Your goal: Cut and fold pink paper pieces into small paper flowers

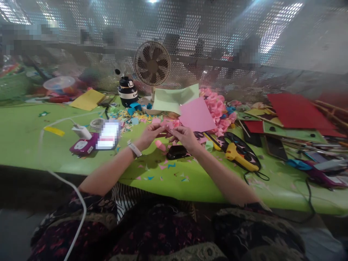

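Note:
My left hand [150,135] and my right hand [185,137] meet above the green table, fingertips pinched together on a small pink paper piece [168,128]. Its exact shape is too small to make out. Below the hands lie a black, glossy, rounded object [177,152] and a pink scrap [160,145]. Just beyond my right hand a pink paper sheet [197,115] leans against a heap of pink paper flowers [214,103]. Purple-handled scissors [199,136] rest beside that hand.
A yellow glue gun [240,157] with a black cord lies at right, near red sheets [299,110]. Leftward are a lit phone [108,135], a purple box [84,145] with a white charger, and a white cable [81,203]. Behind stand a fan [152,65] and a black jug [128,92].

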Demonstrator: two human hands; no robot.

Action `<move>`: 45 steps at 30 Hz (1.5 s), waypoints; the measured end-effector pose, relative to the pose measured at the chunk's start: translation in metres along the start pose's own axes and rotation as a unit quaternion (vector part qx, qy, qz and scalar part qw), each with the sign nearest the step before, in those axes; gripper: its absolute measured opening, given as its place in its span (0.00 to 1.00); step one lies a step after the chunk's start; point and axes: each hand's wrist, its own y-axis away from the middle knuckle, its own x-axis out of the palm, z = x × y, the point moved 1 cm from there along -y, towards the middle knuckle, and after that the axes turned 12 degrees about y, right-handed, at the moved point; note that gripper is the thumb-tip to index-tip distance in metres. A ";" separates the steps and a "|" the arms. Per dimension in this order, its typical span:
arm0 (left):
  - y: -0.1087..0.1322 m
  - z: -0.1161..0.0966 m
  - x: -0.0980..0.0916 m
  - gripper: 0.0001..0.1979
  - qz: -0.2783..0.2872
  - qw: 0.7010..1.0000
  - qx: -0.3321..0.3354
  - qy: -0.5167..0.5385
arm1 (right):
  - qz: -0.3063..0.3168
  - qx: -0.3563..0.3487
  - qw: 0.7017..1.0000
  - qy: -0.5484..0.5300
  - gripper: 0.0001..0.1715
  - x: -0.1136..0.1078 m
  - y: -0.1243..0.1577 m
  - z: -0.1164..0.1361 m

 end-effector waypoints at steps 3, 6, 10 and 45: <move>-0.001 -0.001 -0.005 0.13 -0.017 1.000 -0.019 -0.012 | 0.013 -0.042 0.999 0.028 0.16 -0.003 -0.001 -0.003; -0.002 -0.006 -0.013 0.13 0.001 0.998 -0.054 -0.012 | -0.031 -0.119 0.989 0.077 0.12 -0.014 -0.004 -0.006; -0.001 -0.009 -0.018 0.12 0.027 0.994 -0.099 -0.026 | -0.004 -0.215 0.967 0.138 0.14 -0.020 -0.010 -0.009; 0.007 -0.009 -0.004 0.13 0.120 0.985 -0.053 -0.113 | -0.049 -0.163 0.980 0.100 0.19 -0.006 -0.010 -0.015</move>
